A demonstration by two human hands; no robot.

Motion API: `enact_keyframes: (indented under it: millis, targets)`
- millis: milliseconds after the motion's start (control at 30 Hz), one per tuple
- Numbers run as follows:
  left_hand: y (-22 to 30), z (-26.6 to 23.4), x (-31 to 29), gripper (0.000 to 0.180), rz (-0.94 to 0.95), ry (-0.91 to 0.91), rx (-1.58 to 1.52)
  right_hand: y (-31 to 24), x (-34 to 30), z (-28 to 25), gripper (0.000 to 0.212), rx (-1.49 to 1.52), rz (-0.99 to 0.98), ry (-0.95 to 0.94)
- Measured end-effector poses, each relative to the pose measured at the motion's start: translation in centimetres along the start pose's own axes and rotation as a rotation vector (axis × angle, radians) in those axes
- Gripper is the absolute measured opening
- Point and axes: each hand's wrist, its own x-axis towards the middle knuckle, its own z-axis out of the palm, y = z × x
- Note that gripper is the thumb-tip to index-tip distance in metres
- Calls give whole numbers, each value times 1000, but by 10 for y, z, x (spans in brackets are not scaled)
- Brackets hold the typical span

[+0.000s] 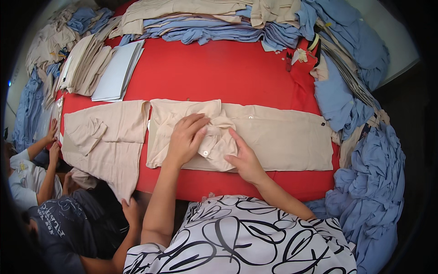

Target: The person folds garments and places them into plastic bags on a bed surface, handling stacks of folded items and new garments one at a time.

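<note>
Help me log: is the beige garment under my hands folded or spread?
Partly folded: the beige garment overlaps itself under the left hand and right hand; its right end lies flat.

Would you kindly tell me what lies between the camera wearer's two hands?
The head view shows bunched beige fabric, with a white button, between the left hand and right hand.

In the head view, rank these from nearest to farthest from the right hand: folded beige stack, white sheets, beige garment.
From the right hand:
1. Beige garment, touching it, at front centre.
2. White sheets, at upper left.
3. Folded beige stack, just left of the sheets.
</note>
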Motion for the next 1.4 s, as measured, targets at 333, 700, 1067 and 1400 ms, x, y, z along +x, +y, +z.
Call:
enact_keyframes:
  millis: [333, 700, 1067, 1400]
  targets:
    - [10, 14, -2, 57, 64, 94, 441, 26, -68, -200, 46, -1134, -59, 676]
    - [58, 84, -8, 68, 232, -128, 432, 35, -134, -267, 61, -1167, 509, 1007]
    - [58, 84, -9, 66, 247, -108, 408, -40, -65, -140, 31, -809, -209, 264]
    - [72, 81, -10, 50, 307, 34, 305, 6, -66, -198, 35, -840, 281, 616]
